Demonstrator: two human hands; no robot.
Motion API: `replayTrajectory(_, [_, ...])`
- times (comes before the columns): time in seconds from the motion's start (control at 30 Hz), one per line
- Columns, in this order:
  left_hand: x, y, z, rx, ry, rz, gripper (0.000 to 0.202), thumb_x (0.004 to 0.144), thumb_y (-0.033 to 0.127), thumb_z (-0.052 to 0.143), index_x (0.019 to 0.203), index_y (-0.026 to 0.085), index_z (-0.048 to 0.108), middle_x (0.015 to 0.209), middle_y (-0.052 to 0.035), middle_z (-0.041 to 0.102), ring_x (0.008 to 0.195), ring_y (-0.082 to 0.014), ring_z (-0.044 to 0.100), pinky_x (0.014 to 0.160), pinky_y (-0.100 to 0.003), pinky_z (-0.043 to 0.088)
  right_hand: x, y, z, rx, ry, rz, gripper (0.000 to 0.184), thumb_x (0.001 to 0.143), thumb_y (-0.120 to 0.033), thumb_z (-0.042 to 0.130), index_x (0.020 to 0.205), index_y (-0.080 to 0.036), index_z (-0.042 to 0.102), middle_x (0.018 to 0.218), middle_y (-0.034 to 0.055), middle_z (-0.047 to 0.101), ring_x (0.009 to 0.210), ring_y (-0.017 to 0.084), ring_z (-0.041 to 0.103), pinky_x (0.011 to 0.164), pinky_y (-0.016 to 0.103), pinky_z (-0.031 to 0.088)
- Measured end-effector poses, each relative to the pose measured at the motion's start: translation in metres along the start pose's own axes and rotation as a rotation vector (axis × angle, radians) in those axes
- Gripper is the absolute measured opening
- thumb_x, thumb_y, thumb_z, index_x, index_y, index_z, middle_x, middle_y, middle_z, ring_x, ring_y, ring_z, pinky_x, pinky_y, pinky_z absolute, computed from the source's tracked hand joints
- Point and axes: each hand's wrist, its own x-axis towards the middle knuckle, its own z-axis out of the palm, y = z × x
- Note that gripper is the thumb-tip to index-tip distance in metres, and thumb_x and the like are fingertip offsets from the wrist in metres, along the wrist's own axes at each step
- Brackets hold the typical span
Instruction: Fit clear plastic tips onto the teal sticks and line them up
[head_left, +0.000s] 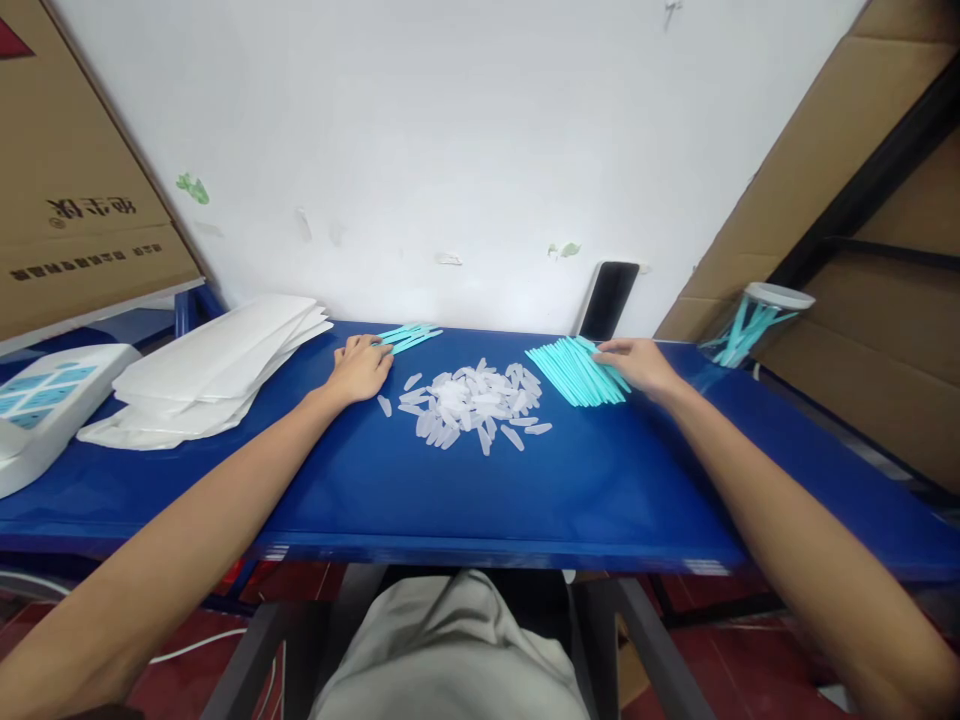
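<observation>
My left hand (361, 365) rests on the blue table (480, 490), fingers curled, its fingertips touching a small group of teal sticks (409, 336). My right hand (636, 362) lies on the right end of a larger pile of teal sticks (571, 372), fingers bent over a few of them. Between the two hands lies a heap of several small translucent white caps (472, 402).
A stack of white paper bags (214, 365) lies at the left, beside a white device (45, 410). A black phone (607, 300) leans on the wall. A clear jar of teal sticks (754, 325) stands at the right. Cardboard boxes flank both sides.
</observation>
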Motion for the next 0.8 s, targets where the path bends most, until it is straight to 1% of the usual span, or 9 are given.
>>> replayTrajectory(0.1, [0.000, 0.001, -0.002, -0.012, 0.015, 0.028, 0.050, 0.102, 0.039, 0.035, 0.135, 0.021, 0.069, 0.153, -0.0144, 0.055, 0.143, -0.0391, 0.040, 0.111, -0.058, 0.038, 0.000, 0.000, 0.001, -0.014, 0.019, -0.001, 0.019, 0.077, -0.025, 0.078, 0.092, -0.013, 0.081, 0.086, 0.0088, 0.076, 0.079, 0.021, 0.066, 0.073, 0.032, 0.050])
replayTrajectory(0.2, [-0.004, 0.006, -0.006, 0.029, 0.057, 0.010, 0.045, 0.100, 0.043, 0.044, 0.124, 0.021, 0.075, 0.143, -0.0148, 0.063, 0.135, -0.0409, 0.045, 0.108, -0.059, 0.037, 0.001, 0.002, 0.002, 0.003, 0.027, -0.021, 0.015, 0.077, -0.025, 0.076, 0.087, -0.014, 0.081, 0.085, 0.0075, 0.076, 0.078, 0.020, 0.065, 0.073, 0.031, 0.049])
replayTrajectory(0.33, [-0.008, 0.013, -0.010, 0.105, 0.148, 0.016, 0.040, 0.099, 0.044, 0.049, 0.103, 0.022, 0.082, 0.126, -0.0147, 0.073, 0.125, -0.0403, 0.052, 0.107, -0.059, 0.036, 0.003, 0.006, 0.003, 0.052, -0.010, 0.002, 0.019, 0.079, -0.027, 0.072, 0.088, -0.013, 0.080, 0.064, 0.0024, 0.066, 0.060, 0.016, 0.056, 0.059, 0.030, 0.044])
replayTrajectory(0.43, [-0.008, 0.015, -0.012, 0.098, 0.159, -0.004, 0.037, 0.098, 0.045, 0.053, 0.096, 0.024, 0.082, 0.114, -0.0137, 0.077, 0.119, -0.0385, 0.057, 0.104, -0.056, 0.039, 0.004, 0.008, 0.003, 0.078, -0.008, 0.002, 0.020, 0.077, -0.027, 0.072, 0.089, -0.013, 0.080, 0.057, 0.0000, 0.061, 0.053, 0.014, 0.051, 0.053, 0.029, 0.041])
replayTrajectory(0.53, [-0.007, 0.016, -0.014, 0.070, 0.130, -0.023, 0.030, 0.095, 0.042, 0.057, 0.096, 0.025, 0.083, 0.104, -0.0118, 0.080, 0.112, -0.0369, 0.063, 0.101, -0.053, 0.044, 0.003, 0.007, 0.003, 0.090, -0.014, 0.013, 0.022, 0.075, -0.027, 0.072, 0.090, -0.013, 0.079, 0.057, -0.0004, 0.060, 0.051, 0.013, 0.050, 0.051, 0.028, 0.040])
replayTrajectory(0.6, [-0.007, 0.018, -0.017, 0.062, 0.110, -0.024, 0.029, 0.094, 0.038, 0.057, 0.098, 0.025, 0.082, 0.103, -0.0103, 0.081, 0.108, -0.0356, 0.068, 0.098, -0.050, 0.047, 0.002, 0.005, 0.004, 0.093, -0.015, 0.030, 0.022, 0.075, -0.026, 0.071, 0.091, -0.013, 0.079, 0.057, -0.0004, 0.060, 0.050, 0.013, 0.049, 0.050, 0.028, 0.039])
replayTrajectory(0.67, [-0.008, 0.019, -0.019, 0.062, 0.092, -0.013, 0.029, 0.094, 0.034, 0.056, 0.106, 0.023, 0.081, 0.106, -0.0089, 0.081, 0.108, -0.0351, 0.070, 0.095, -0.047, 0.049, 0.001, 0.004, 0.003, 0.085, -0.016, 0.034, 0.021, 0.076, -0.025, 0.071, 0.091, -0.012, 0.079, 0.057, -0.0003, 0.060, 0.049, 0.013, 0.048, 0.051, 0.029, 0.040])
replayTrajectory(0.73, [-0.009, 0.020, -0.020, 0.073, 0.075, 0.002, 0.034, 0.094, 0.029, 0.054, 0.118, 0.021, 0.077, 0.112, -0.0084, 0.080, 0.113, -0.0358, 0.070, 0.094, -0.046, 0.051, 0.000, 0.002, 0.003, 0.059, -0.014, 0.023, 0.019, 0.076, -0.025, 0.071, 0.090, -0.013, 0.079, 0.057, -0.0002, 0.061, 0.049, 0.013, 0.049, 0.052, 0.029, 0.041])
replayTrajectory(0.8, [-0.009, 0.020, -0.021, 0.092, 0.058, 0.014, 0.039, 0.095, 0.027, 0.051, 0.125, 0.019, 0.075, 0.118, -0.0094, 0.079, 0.118, -0.0362, 0.068, 0.095, -0.045, 0.051, -0.001, 0.001, 0.003, 0.036, -0.007, 0.012, 0.016, 0.077, -0.025, 0.072, 0.085, -0.014, 0.078, 0.057, 0.0001, 0.061, 0.049, 0.013, 0.050, 0.053, 0.029, 0.042])
